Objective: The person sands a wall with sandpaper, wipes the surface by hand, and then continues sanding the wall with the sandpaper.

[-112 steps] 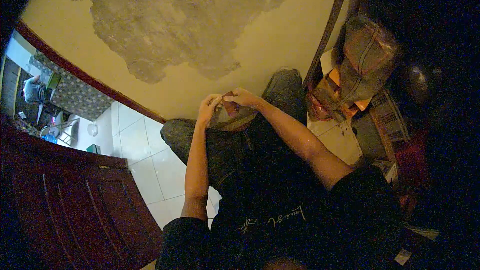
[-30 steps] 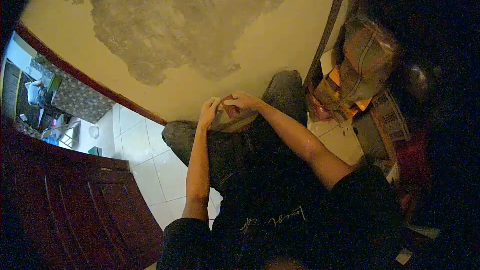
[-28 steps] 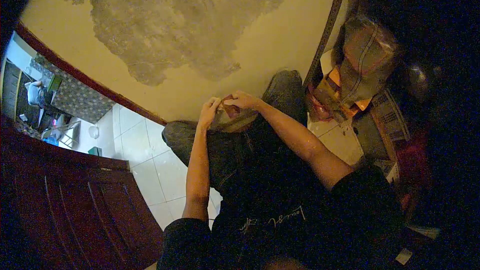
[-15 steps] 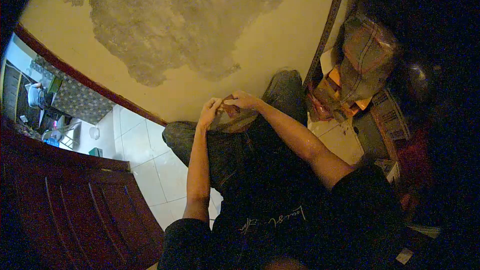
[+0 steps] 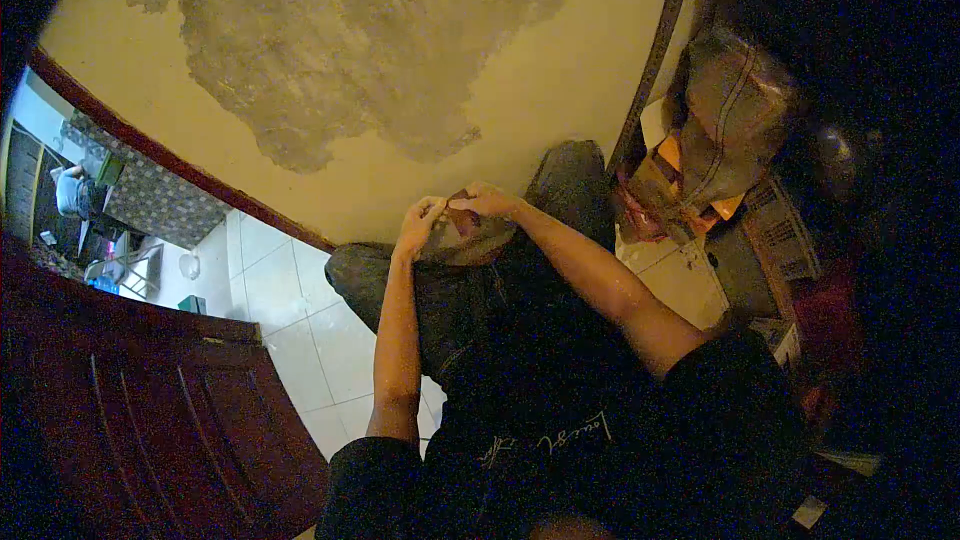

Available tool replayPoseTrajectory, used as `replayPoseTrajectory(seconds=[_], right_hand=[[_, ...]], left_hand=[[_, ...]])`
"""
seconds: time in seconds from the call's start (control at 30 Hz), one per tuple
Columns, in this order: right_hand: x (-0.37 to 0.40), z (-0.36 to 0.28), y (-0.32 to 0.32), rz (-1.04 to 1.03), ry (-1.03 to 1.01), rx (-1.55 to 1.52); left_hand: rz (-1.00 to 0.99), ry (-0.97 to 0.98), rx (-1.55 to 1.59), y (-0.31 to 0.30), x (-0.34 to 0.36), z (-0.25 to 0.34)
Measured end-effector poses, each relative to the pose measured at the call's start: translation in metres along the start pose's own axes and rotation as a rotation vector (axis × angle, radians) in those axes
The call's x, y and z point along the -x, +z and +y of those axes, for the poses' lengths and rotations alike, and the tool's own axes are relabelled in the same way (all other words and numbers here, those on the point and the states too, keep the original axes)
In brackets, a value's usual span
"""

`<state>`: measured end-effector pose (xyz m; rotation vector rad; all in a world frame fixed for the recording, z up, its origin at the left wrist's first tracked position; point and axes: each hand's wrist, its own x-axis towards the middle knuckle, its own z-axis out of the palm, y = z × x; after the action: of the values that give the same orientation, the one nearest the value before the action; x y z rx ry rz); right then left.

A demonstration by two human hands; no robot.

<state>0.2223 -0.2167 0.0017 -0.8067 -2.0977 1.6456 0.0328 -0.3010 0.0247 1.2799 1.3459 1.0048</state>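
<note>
Close together above my lap, my left hand (image 5: 421,224) and my right hand (image 5: 486,202) pinch a small reddish-brown piece (image 5: 465,222) between them. Its material is too dark to make out. The fingers of both hands are closed, with the fingertips nearly meeting at its upper edge. Below them, a greyish, see-through-looking thing (image 5: 463,248) rests between my knees; its shape is unclear.
A yellow wall (image 5: 520,120) with a grey bare patch stands in front. On the left are a dark red door (image 5: 200,410), white floor tiles (image 5: 300,305) and another room with a person (image 5: 72,190). A large sack (image 5: 735,105) stands at the right.
The fingers of my hands have shifted slightly around the reddish-brown piece, which looks a little lower and tilted differently. My arms are nearly in the same place.
</note>
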Motion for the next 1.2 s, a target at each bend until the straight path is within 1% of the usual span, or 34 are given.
replayPoseTrajectory(seconds=[0.07,0.13,0.23,0.3,0.37,0.43,0.53,0.6,0.67,0.73,0.77,0.83,0.9,0.97,1.0,1.03,1.07,1.1,1.13,1.17,1.2], right_hand=[[-0.003,0.005,0.000,-0.014,-0.013,-0.046],[-0.006,0.009,0.002,0.055,-0.116,0.098],[-0.004,0.007,-0.001,0.037,-0.175,0.136],[-0.002,0.005,0.001,0.043,-0.134,0.130],[-0.001,0.004,0.001,0.047,-0.094,0.124],[0.002,0.000,-0.001,0.075,-0.048,0.235],[-0.004,0.009,0.002,0.092,-0.092,0.206],[-0.007,0.015,0.004,0.085,-0.122,0.151],[-0.007,0.015,0.005,0.078,-0.150,0.096],[-0.006,0.010,0.003,-0.015,-0.133,0.033],[-0.005,0.008,0.003,-0.015,-0.133,0.033],[-0.006,0.008,0.002,0.018,-0.114,0.162],[-0.008,0.013,0.001,-0.010,-0.110,0.145],[-0.015,0.023,0.002,-0.036,-0.105,0.130],[-0.031,0.050,0.007,-0.036,-0.078,0.125],[-0.034,0.051,0.008,-0.034,-0.050,0.120],[-0.032,0.054,0.006,-0.028,-0.046,0.124],[-0.018,0.033,0.007,-0.020,-0.034,0.042],[-0.014,0.031,0.006,-0.010,-0.023,-0.041],[-0.019,0.033,0.006,0.043,-0.008,0.128],[-0.041,0.065,0.007,0.097,0.009,0.297]], left_hand=[[0.000,0.011,-0.010,0.000,-0.001,-0.002],[0.001,0.023,-0.021,0.000,0.000,-0.002],[0.020,0.029,-0.061,0.000,-0.001,-0.005],[-0.010,0.031,-0.070,-0.002,-0.002,-0.005],[0.010,0.031,-0.084,0.000,0.001,-0.002],[0.029,0.032,-0.098,0.000,0.000,-0.007],[0.029,0.063,-0.103,0.001,-0.001,-0.005],[0.076,0.100,-0.151,0.002,0.001,-0.006],[0.047,0.099,-0.117,0.000,-0.002,-0.009],[0.019,0.099,-0.083,0.001,-0.001,-0.007],[0.030,0.121,-0.103,0.001,0.000,-0.007],[0.041,0.143,-0.123,0.002,0.001,-0.005],[0.043,0.183,-0.128,0.002,0.001,-0.004],[0.044,0.144,-0.108,0.001,0.000,-0.006],[0.042,0.106,-0.089,0.000,-0.002,-0.008],[0.037,0.109,-0.086,-0.001,-0.005,-0.012],[0.026,0.063,-0.010,-0.002,-0.008,-0.016],[0.014,0.016,0.064,-0.004,-0.010,-0.021],[0.004,0.018,0.067,-0.004,-0.014,-0.026],[0.024,0.016,0.077,-0.004,-0.016,-0.029],[0.044,0.014,0.087,-0.004,-0.018,-0.032]])
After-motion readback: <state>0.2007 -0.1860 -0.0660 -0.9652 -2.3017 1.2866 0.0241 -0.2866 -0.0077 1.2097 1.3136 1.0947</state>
